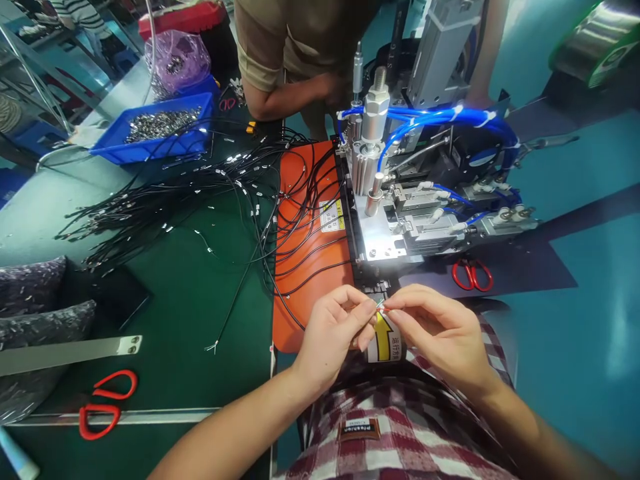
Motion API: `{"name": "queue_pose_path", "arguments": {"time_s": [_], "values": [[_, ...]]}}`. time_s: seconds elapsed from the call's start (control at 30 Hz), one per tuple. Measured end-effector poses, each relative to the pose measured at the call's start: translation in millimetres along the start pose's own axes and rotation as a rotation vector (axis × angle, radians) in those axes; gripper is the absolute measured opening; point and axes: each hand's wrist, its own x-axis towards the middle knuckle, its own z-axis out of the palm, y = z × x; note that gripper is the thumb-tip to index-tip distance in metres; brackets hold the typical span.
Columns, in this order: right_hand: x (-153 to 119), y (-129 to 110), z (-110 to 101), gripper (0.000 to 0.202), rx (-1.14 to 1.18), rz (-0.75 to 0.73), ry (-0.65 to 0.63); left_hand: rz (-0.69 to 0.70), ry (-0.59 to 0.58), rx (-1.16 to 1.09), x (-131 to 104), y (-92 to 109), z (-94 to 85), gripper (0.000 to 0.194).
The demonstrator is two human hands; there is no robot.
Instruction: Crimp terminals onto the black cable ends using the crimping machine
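Nearest, at six o'clock, the left hand (336, 333) and right hand (445, 333) pinch thin coloured wires (381, 309) with nearly closed fingertips; whether the strands are joined, I can't tell. Beyond, at one, stands the metal fixture (383, 233). At ten, black cables (200, 190) lie heaped, seemingly unsorted, so judging completion is guesswork.

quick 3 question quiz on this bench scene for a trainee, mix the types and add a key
1. True or false: the blue tray holds small metal parts.
2. The left hand and right hand are:
A) inside the blue tray
B) close together, pinching thin wires
C) gripping scissors
3. Fill in the colour: the board beside the machine is ____.

Key: 1 true; 2 B; 3 orange
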Motion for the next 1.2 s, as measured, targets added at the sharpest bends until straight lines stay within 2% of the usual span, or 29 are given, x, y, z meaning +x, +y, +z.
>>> {"name": "queue_pose_path", "arguments": {"time_s": [0.1, 0.2, 0.3, 0.43, 0.57, 0.73, 0.9, 1.03, 1.1, 1.2], "values": [[-0.7, -0.8, -1.5, 0.010, 0.009, -0.005, -0.010, -0.015, -0.007, 0.021, 0.3, 0.2, -0.3, 0.023], [2.1, -1.5, -3.1, 0.010, 0.054, 0.020, -0.075, -0.032, -0.028, 0.023, 0.7, 2.9, -0.7, 0.024], [6.0, -1.2, -4.8, 0.012, 0.063, -0.040, -0.111, -0.075, -0.074, -0.009, 2.0, 6.9, -2.1, 0.025], [7.6, 0.5, -4.6, 0.015, 0.028, -0.136, -0.114, -0.160, -0.137, -0.096, 4.7, 10.1, -5.9, 0.026], [5.2, 2.7, -1.0, 0.016, 0.062, -0.154, -0.100, -0.220, -0.194, -0.169, 6.9, 9.9, -10.2, 0.026], [2.3, 3.9, 4.2, 0.016, 0.091, -0.124, -0.066, -0.255, -0.203, -0.189, 9.1, 9.8, -12.4, 0.025], [0.8, -0.4, 5.6, 0.012, 0.057, -0.112, -0.055, -0.247, -0.200, -0.176, 8.7, 10.6, -10.7, 0.028], [-0.1, -4.8, 7.6, 0.009, -0.080, -0.117, -0.019, -0.152, -0.202, -0.064, 6.5, 8.3, -8.7, 0.028], [-0.5, -5.1, 9.2, 0.008, -0.089, -0.076, 0.011, -0.103, -0.178, -0.005, 5.8, 5.8, -8.0, 0.027], [-1.3, -4.7, 9.5, 0.009, 0.065, 0.156, 0.033, -0.053, -0.114, 0.047, 5.3, 1.5, -7.0, 0.026]]}}
